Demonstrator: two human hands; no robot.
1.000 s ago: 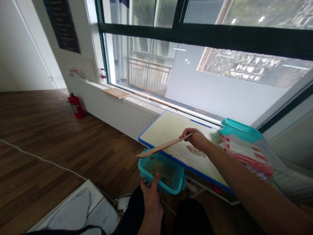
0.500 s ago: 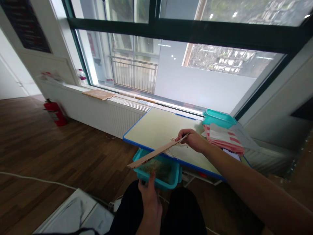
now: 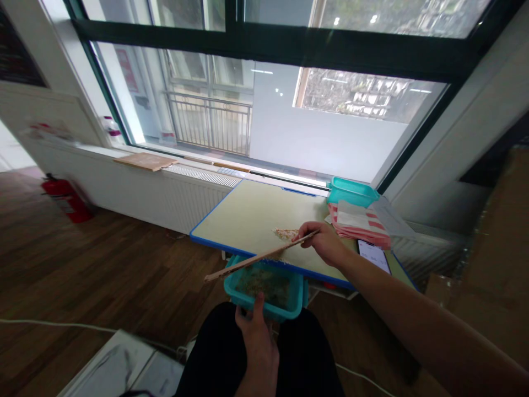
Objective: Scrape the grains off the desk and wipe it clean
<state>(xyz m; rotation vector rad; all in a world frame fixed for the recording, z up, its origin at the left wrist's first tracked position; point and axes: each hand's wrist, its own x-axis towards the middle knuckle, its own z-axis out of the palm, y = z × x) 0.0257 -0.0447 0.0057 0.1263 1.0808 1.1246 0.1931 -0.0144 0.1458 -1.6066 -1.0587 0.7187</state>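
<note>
My right hand point(image 3: 326, 242) is closed on a long flat piece of cardboard point(image 3: 256, 258), held edge-down at the near edge of a pale table point(image 3: 248, 215) with a blue rim. A small heap of grain-like bits point(image 3: 285, 234) lies on the table just beyond the cardboard. Below the table edge, my left hand point(image 3: 256, 336) grips the near rim of a teal bin point(image 3: 264, 286) that rests on my lap and holds a layer of the same bits.
A second teal bin point(image 3: 351, 192), a red-and-white striped cloth point(image 3: 359, 225) and a phone point(image 3: 374, 256) sit at the table's right end. A white radiator point(image 3: 185, 198) runs under the window behind. A red fire extinguisher point(image 3: 61, 197) stands on the wooden floor at left.
The cardboard edge has swept toward me to the table's near edge over the bin. The view has shifted right, so the table and bin sit further left in the picture.
</note>
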